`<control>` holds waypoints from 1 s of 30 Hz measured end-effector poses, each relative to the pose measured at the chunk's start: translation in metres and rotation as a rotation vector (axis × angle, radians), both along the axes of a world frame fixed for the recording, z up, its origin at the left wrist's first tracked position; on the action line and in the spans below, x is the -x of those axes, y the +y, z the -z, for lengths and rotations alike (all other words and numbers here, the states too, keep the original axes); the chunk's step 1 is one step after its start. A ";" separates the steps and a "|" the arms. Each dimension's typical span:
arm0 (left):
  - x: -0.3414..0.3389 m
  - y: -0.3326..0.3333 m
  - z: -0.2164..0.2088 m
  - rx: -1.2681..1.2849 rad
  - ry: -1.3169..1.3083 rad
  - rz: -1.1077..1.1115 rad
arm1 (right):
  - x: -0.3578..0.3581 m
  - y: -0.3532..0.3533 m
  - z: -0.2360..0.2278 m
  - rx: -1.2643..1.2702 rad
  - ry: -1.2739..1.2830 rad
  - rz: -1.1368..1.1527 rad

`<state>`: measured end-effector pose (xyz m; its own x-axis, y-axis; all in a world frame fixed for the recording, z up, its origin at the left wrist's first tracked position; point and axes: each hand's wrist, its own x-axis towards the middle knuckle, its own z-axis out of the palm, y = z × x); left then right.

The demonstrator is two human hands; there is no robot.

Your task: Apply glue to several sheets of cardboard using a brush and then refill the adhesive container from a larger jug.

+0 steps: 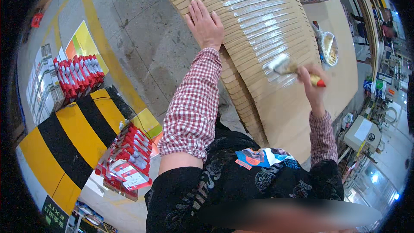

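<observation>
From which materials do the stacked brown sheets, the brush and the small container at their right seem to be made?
Stacked brown sheets: probably cardboard, matte by their dull tan surface; the band along them shines as if wet.
Brush: pale bristles, perhaps hair; the yellow, red-tipped handle may be painted wood, but blur leaves it open.
Container: perhaps plastic-lined, from its glossy, crinkled rim.

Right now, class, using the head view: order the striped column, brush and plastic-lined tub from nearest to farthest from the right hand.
1. Brush: held in the right hand.
2. Plastic-lined tub: ahead, slightly right.
3. Striped column: far left.
</observation>
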<state>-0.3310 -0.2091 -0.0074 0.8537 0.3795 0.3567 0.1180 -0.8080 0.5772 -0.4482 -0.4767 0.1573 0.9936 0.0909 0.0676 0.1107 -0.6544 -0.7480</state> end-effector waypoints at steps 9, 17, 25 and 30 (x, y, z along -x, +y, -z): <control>0.006 0.005 -0.004 -0.023 0.080 -0.013 | -0.043 0.003 -0.020 -0.136 0.223 0.114; 0.002 -0.006 -0.005 0.023 0.082 0.012 | -0.151 0.018 0.025 -0.145 0.017 0.085; 0.003 -0.004 -0.008 0.047 0.083 0.013 | -0.160 0.084 0.008 -0.277 0.015 0.046; 0.007 -0.001 -0.010 0.044 0.111 0.016 | -0.152 0.086 0.032 -0.178 -0.103 -0.138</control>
<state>-0.3379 -0.2105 0.0026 0.8931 0.3783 0.2433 0.1699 -0.7846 0.5963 -0.2958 -0.3910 0.1257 0.9596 0.2031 0.1946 0.2714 -0.4869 -0.8302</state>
